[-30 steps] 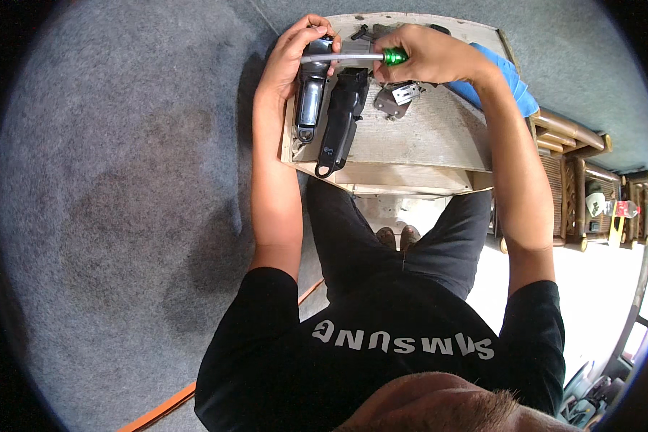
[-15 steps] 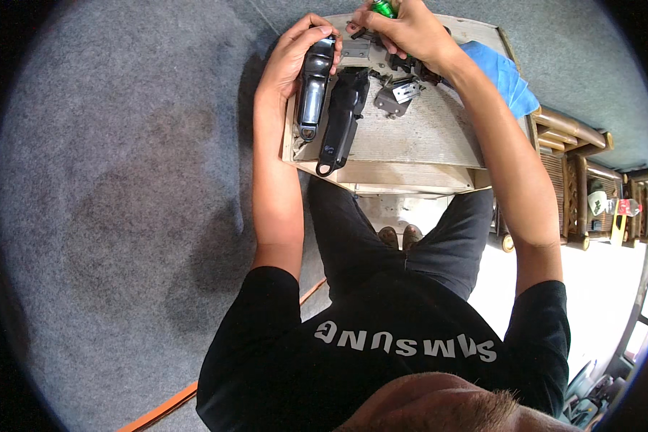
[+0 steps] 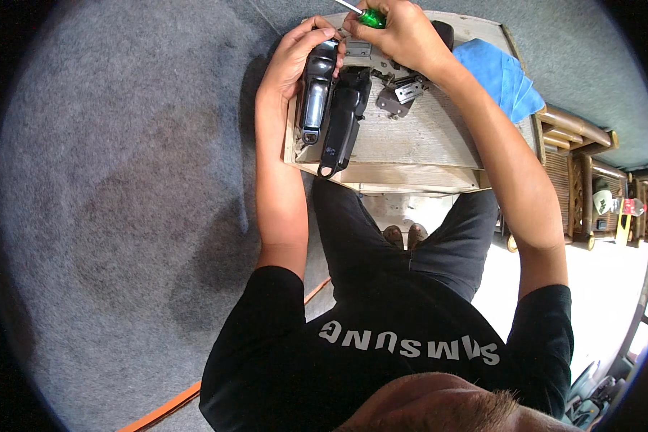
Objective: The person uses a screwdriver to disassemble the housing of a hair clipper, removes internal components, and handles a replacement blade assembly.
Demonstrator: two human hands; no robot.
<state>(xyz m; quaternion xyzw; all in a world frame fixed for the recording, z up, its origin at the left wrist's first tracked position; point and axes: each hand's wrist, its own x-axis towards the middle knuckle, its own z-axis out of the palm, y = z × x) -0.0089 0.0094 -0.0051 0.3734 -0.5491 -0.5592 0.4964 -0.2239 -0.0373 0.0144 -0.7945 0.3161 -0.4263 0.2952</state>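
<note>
My left hand (image 3: 300, 56) is wrapped round the upper end of a shiny black hair clipper body (image 3: 314, 101), at the left edge of a wooden table. Between the fingers of my right hand (image 3: 403, 36) is a screwdriver (image 3: 371, 18) with a green handle. Its metal shaft points up and to the left, and its tip runs out of the picture. Beside the held clipper lies a black clipper housing (image 3: 344, 119) with a loop at its near end. Metal clipper blades (image 3: 408, 91) and small dark parts lie to its right, partly under my right hand.
The wooden table (image 3: 425, 137) has an open-fronted shelf below its top. A folded blue cloth (image 3: 498, 79) lies at its right edge, near a dark rounded object (image 3: 443, 34). Bamboo furniture (image 3: 579, 137) stands to the right. Grey carpet (image 3: 137, 180) spreads out on the left.
My right hand has tilted the screwdriver, so its shaft now shows, and has moved slightly up and left. My left hand still holds the clipper body in nearly the same place.
</note>
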